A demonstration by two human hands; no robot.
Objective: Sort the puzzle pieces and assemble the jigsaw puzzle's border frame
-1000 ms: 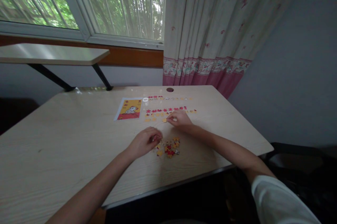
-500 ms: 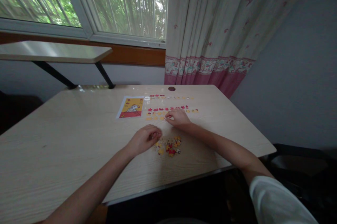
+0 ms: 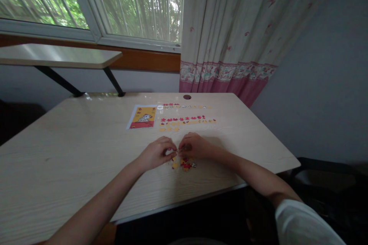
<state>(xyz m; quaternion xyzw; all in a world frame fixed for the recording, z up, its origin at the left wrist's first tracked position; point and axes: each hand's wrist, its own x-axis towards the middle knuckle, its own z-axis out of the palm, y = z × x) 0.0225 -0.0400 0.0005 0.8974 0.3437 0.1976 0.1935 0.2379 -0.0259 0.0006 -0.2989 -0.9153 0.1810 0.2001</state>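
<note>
My left hand [image 3: 161, 152] and my right hand [image 3: 195, 146] meet fingertip to fingertip just above a small pile of jigsaw pieces [image 3: 187, 165], red, yellow and white. Both hands are closed in a pinch. A tiny piece seems to sit between the fingertips, too small to make out well; the left fingers appear to hold it. Beyond the hands lie rows of sorted pieces: a red row [image 3: 183, 119], yellow rows [image 3: 178, 124], and a farther mixed row [image 3: 188, 107]. Left of these rows is a picture sheet [image 3: 143, 117] with a white spotted dog on yellow and red.
The wooden desk [image 3: 86, 153] has a round cable hole [image 3: 187, 97] near its back edge. A raised shelf [image 3: 60, 56] on black legs stands at the back left. Behind are a window and a floral curtain [image 3: 230, 38]. A dark chair [image 3: 324, 176] is at the right.
My right hand has come back from the yellow rows toward me and now meets the left hand above the pile. The left hand has hardly moved.
</note>
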